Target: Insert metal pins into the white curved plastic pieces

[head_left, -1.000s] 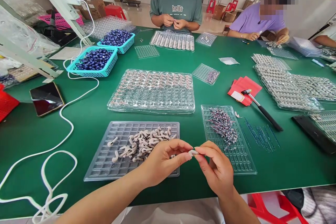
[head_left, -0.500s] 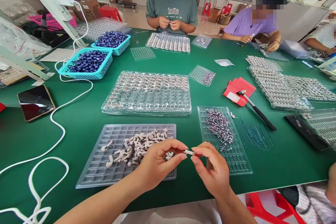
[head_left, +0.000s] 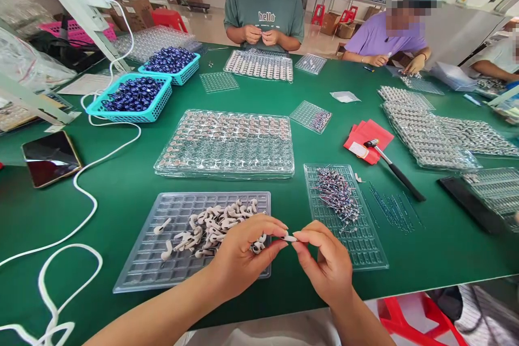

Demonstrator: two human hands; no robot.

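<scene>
My left hand (head_left: 243, 251) and my right hand (head_left: 324, 265) meet above the table's near edge, both pinched on one small white part (head_left: 289, 238) held between their fingertips. Just behind my left hand a clear plastic tray (head_left: 162, 259) carries a heap of white parts (head_left: 214, 224). Behind my right hand a second clear tray (head_left: 365, 251) holds a pile of small wired components (head_left: 336, 192).
A stack of filled clear trays (head_left: 227, 143) lies mid-table. Two teal baskets of blue beads (head_left: 132, 94) sit at left, with a phone (head_left: 49, 158) and a white cable (head_left: 87, 208). A hammer (head_left: 393, 169) rests on red cards (head_left: 367, 135). Other people work across the table.
The view has shifted slightly, so the table contents sit a little further left. My hands stay together on the white part, turning it slightly.
</scene>
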